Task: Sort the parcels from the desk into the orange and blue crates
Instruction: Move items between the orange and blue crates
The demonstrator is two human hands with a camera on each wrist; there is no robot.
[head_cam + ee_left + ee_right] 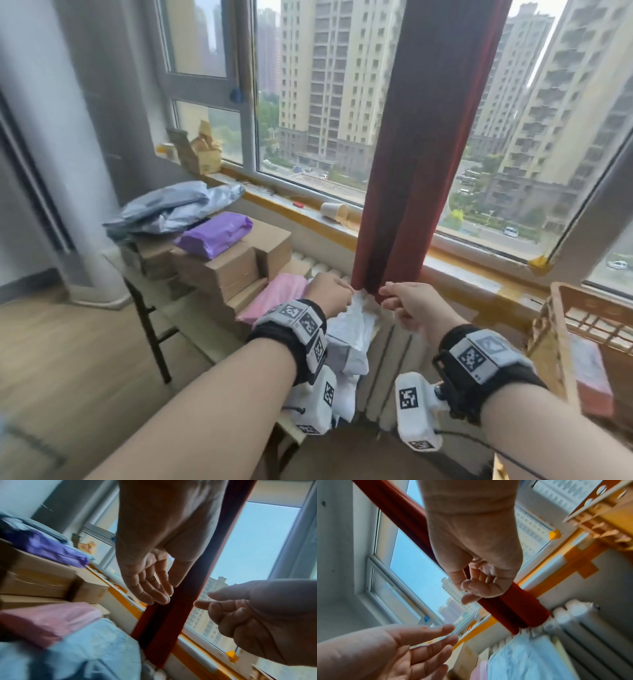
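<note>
A white plastic parcel (352, 339) lies at the desk's near right end, beside a pink parcel (274, 298). My left hand (329, 294) hovers just over the white parcel's far end; in the left wrist view its fingers (154, 588) are straight and hold nothing, and the parcel (96, 649) lies below them. My right hand (400, 301) hangs close beside it in front of the curtain, and its fingers (476, 588) are loosely curled with nothing in them. The orange crate (582, 329) stands at the right. The blue crate is not in view.
Stacked cardboard boxes (219, 270) carry a purple parcel (215, 233) and grey bags (168, 209) farther left on the desk. A dark red curtain (411, 171) hangs just behind my hands. A radiator (590, 628) runs under the sill, where a paper cup (334, 209) lies.
</note>
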